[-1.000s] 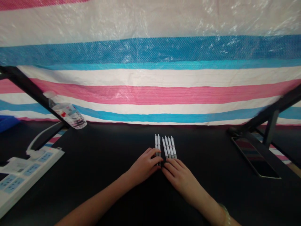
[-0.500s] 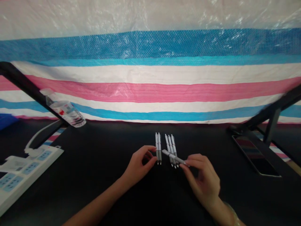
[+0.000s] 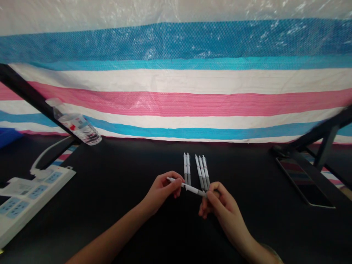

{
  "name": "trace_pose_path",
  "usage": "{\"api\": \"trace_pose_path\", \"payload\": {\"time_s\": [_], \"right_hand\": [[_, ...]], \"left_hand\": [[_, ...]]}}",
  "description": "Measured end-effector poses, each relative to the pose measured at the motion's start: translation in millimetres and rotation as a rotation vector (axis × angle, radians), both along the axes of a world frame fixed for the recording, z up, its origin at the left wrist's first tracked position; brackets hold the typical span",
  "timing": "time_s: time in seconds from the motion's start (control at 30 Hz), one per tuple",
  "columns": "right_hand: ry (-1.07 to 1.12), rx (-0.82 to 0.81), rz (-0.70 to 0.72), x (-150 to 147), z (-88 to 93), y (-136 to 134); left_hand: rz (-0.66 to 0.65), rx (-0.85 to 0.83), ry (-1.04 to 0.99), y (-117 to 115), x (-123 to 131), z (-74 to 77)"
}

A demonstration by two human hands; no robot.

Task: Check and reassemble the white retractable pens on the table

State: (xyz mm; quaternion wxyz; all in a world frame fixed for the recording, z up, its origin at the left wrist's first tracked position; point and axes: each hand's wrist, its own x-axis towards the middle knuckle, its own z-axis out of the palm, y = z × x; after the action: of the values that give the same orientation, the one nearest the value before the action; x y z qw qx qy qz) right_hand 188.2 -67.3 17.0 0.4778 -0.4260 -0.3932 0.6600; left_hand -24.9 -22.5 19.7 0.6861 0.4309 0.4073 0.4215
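Note:
A white pen with a grey grip (image 3: 191,189) is held between my two hands, slanting down to the right. My left hand (image 3: 164,189) is closed on its clicker end, thumb on top. Fingers of my right hand (image 3: 221,201) pinch the grey tip end, hiding the point. Just beyond lie two similar pens (image 3: 187,167) side by side, their lower ends partly behind the held pen. To their right, three more pens (image 3: 202,170) lie in a close row, their tips partly hidden by my right hand.
On the black table (image 3: 132,161), a white power strip (image 3: 35,198) with plugs lies at left. A clear plastic bottle (image 3: 81,128) leans by a black bar. At right lies a phone (image 3: 305,183) near a black stand (image 3: 316,139). Behind hangs a striped sheet (image 3: 176,102).
The pen in my right hand has moved left and toward me. My left hand, formerly apart beside the two pens, has taken hold of its other end. The view has tilted slightly.

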Motion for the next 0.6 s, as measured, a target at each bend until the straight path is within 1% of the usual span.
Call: {"api": "trace_pose_path", "payload": {"time_s": [0.07,0.13,0.2,0.27,0.37,0.47,0.53,0.6], "right_hand": [[-0.05,-0.026,0.1,-3.6,-2.8,-3.1],[-0.145,-0.041,0.172,-6.1,-5.5,-6.1],[-0.262,-0.029,0.177,-7.4,-7.3,-9.1],[-0.374,0.012,0.138,-7.4,-7.1,-11.7],[-0.519,0.163,0.099,-5.9,-3.5,-13.8],[-0.639,0.401,0.024,-4.2,-0.7,-13.9],[-0.681,0.557,-0.056,-3.7,-1.3,-13.6],[-0.694,0.671,-0.109,-3.5,-3.2,-13.7]], "left_hand": [[0.086,0.018,-0.011,-1.3,0.1,0.5],[0.162,0.023,-0.019,-3.3,1.7,-0.6],[0.212,0.012,-0.012,-6.2,4.1,-2.4],[0.242,-0.008,0.012,-9.4,6.6,-3.9],[0.263,-0.041,0.039,-12.9,9.0,-4.8],[0.277,-0.065,0.048,-14.8,9.8,-4.9],[0.29,-0.072,0.049,-15.9,10.1,-4.6],[0.299,-0.083,0.052,-17.2,10.5,-3.5]]}}
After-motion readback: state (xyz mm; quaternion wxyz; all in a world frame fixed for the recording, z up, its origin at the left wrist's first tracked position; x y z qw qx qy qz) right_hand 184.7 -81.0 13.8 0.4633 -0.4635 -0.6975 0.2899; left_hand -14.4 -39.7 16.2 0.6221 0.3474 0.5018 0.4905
